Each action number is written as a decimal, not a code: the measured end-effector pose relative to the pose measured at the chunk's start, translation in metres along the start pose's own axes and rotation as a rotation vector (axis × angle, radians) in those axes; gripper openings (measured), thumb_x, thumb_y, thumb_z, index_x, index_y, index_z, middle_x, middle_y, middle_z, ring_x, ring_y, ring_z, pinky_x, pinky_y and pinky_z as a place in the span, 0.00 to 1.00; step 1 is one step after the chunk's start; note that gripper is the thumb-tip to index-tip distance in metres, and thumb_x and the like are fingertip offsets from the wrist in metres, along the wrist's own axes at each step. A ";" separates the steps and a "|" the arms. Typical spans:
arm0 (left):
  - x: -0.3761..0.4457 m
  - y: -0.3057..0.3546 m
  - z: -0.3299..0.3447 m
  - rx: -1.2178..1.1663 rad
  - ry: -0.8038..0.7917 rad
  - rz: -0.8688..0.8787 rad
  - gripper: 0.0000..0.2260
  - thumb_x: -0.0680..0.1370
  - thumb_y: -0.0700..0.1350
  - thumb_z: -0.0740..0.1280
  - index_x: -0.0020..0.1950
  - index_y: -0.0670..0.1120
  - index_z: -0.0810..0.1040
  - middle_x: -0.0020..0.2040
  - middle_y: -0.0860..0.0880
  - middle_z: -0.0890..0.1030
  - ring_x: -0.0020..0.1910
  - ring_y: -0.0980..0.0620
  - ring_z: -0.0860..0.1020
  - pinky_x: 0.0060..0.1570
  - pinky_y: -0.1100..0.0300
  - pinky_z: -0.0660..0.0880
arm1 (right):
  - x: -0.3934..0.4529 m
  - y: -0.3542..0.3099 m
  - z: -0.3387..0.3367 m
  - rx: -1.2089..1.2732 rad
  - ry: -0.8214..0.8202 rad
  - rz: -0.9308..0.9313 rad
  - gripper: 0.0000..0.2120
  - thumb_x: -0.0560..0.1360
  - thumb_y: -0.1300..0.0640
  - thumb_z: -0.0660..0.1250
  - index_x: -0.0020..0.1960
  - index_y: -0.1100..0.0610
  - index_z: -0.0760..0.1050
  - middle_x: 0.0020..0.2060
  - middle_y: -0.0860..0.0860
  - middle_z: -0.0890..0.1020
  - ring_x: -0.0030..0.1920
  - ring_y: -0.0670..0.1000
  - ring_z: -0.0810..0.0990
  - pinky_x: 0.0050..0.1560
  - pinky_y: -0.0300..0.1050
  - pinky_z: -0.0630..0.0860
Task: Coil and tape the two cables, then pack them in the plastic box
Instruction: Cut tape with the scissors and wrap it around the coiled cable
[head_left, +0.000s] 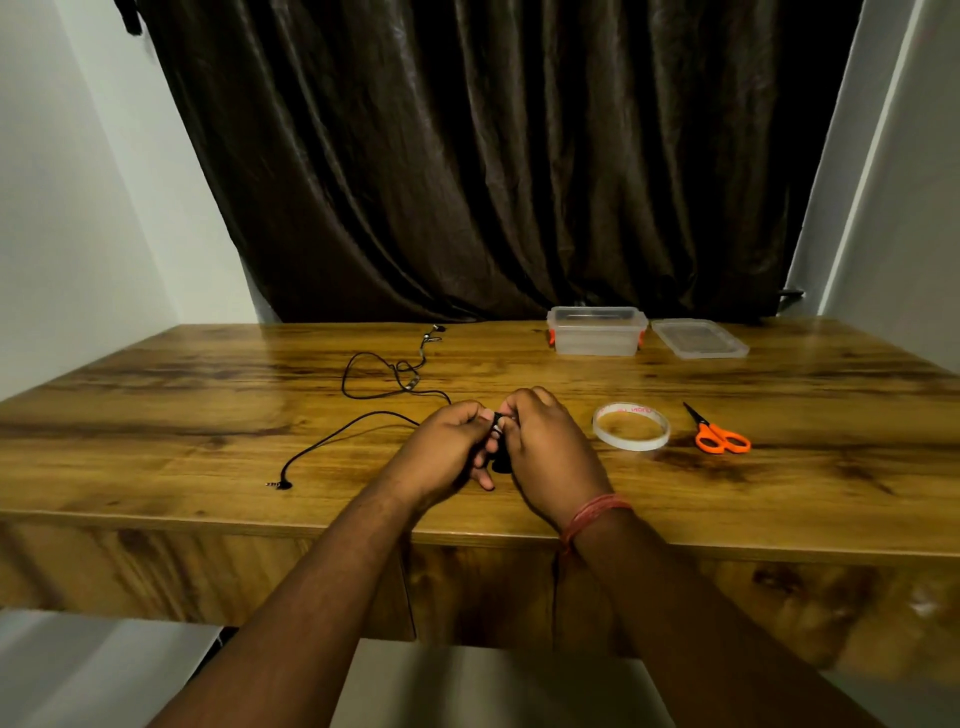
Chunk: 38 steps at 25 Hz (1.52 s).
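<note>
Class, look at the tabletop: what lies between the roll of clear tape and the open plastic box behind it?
Nothing: the head view shows only bare wooden table between the tape roll and the plastic box.

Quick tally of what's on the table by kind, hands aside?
Cables: 2, a black cable held by the left hand and right hand, and an earphone cable
Plastic box: 1
Lid: 1
Tape roll: 1
Scissors: 1
Total: 6
</note>
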<state>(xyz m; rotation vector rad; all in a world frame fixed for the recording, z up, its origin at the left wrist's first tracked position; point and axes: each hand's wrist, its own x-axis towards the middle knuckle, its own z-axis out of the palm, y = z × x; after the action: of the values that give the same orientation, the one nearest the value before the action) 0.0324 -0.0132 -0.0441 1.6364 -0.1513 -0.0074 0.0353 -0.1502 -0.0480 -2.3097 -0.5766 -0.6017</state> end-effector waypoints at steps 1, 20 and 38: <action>-0.001 0.002 0.000 -0.034 -0.015 -0.006 0.11 0.84 0.39 0.56 0.44 0.41 0.73 0.34 0.45 0.72 0.26 0.54 0.69 0.23 0.59 0.75 | 0.000 -0.001 0.000 -0.005 0.003 -0.007 0.07 0.81 0.59 0.58 0.55 0.56 0.73 0.53 0.52 0.75 0.54 0.52 0.73 0.52 0.44 0.70; -0.001 0.002 -0.018 -0.039 -0.209 -0.006 0.03 0.76 0.32 0.66 0.47 0.39 0.76 0.36 0.44 0.73 0.31 0.53 0.73 0.31 0.60 0.78 | 0.000 -0.001 -0.005 -0.024 0.010 -0.048 0.05 0.80 0.61 0.59 0.51 0.55 0.73 0.50 0.50 0.74 0.50 0.49 0.71 0.47 0.41 0.65; -0.001 0.002 -0.015 -0.092 -0.097 0.018 0.07 0.82 0.39 0.61 0.46 0.38 0.73 0.31 0.45 0.73 0.24 0.55 0.72 0.28 0.60 0.79 | -0.002 -0.001 -0.003 0.156 -0.074 -0.033 0.12 0.75 0.61 0.66 0.58 0.56 0.75 0.52 0.46 0.73 0.48 0.44 0.73 0.50 0.35 0.69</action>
<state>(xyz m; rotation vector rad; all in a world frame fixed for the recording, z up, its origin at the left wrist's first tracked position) 0.0325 0.0014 -0.0415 1.5437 -0.2363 -0.0787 0.0324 -0.1520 -0.0460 -2.1861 -0.6740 -0.4715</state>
